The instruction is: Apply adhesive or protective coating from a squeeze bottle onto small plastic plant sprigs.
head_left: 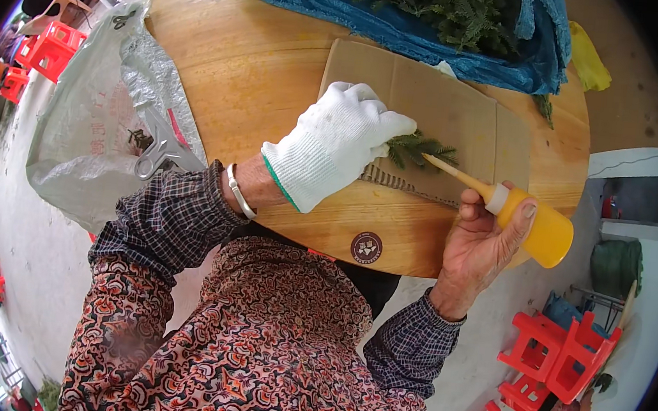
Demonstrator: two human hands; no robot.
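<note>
My left hand [338,142], in a white knit glove, presses a small green feathery sprig [420,148] down on a sheet of brown cardboard [462,115] that lies on a round wooden table [255,66]. My bare right hand [482,246] grips a yellow squeeze bottle [535,223] with a long thin nozzle. The nozzle tip touches the sprig's stem just right of the gloved fingers. A metal bangle sits on my left wrist.
A blue sheet [377,18] heaped with green foliage lies at the table's far side. A grey plastic sack [93,130] with a metal clamp hangs off the left edge. Red plastic stools [559,351] stand on the concrete floor at right and left.
</note>
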